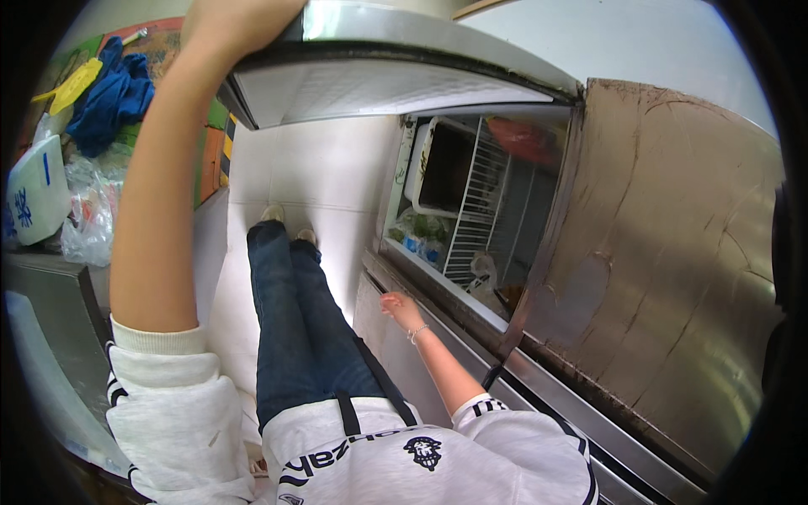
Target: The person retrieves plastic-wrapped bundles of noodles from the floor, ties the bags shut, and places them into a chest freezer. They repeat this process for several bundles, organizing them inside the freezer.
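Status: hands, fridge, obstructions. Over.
Left hand on open fridge door. Right hand looks empty, outside. Possibly in the way inside: white-rimmed container, wire shelf.

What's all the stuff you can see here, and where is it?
Door: one, pale inside, top middle, open
Fridge: one, grey, right of middle
Rack: one, white, in fridge
Tub: one, white, beside rack
Red package: one, red, fridge's far end
Cloth: one, blue, upper left
Yellow thing: one, yellow, by cloth
Plastic bags: count unclear, clear, left
Steel panel: one, brownish grey, right
Floor: one, pale, middle
Trousers: one pair, dark blue, middle
Top: one, pale grey, bottom
Left hand: one, bare, at door
Right hand: one, bare, by fridge
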`<move>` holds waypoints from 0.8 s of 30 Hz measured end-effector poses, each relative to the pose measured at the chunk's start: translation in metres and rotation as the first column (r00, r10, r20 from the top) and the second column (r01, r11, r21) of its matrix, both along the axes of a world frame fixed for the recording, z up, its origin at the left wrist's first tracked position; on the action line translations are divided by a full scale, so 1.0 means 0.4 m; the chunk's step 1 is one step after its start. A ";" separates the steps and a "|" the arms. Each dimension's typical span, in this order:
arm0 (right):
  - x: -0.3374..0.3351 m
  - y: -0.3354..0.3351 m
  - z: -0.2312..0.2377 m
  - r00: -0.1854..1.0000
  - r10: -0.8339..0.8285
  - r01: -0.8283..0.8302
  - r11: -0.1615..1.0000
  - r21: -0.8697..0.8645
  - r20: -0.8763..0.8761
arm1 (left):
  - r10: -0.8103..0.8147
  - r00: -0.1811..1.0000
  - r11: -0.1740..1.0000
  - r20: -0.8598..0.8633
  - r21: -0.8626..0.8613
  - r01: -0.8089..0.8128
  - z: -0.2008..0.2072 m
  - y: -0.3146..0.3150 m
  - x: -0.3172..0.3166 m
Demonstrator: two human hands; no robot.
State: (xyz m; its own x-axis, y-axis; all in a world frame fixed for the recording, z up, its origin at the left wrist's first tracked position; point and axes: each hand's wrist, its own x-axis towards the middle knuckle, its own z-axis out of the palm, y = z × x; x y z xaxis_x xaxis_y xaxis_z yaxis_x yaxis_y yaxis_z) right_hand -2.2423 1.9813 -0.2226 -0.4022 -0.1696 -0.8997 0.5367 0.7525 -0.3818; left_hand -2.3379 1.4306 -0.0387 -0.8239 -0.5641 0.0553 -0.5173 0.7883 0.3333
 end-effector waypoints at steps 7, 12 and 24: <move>-0.336 -0.024 -0.077 0.834 -0.008 0.029 0.999 0.029 -0.551 | 0.047 0.999 0.999 0.002 0.014 -0.047 -0.011 -0.047 -0.036; -0.869 -0.135 0.001 0.395 -0.612 0.359 0.789 -0.499 -0.685 | 0.055 0.996 0.994 0.076 0.091 -0.062 -0.016 -0.120 -0.115; -1.369 -0.335 -0.085 0.208 -0.942 0.854 0.307 -0.421 -0.265 | -0.103 0.995 0.977 -0.005 0.189 0.102 -0.062 -0.225 -0.147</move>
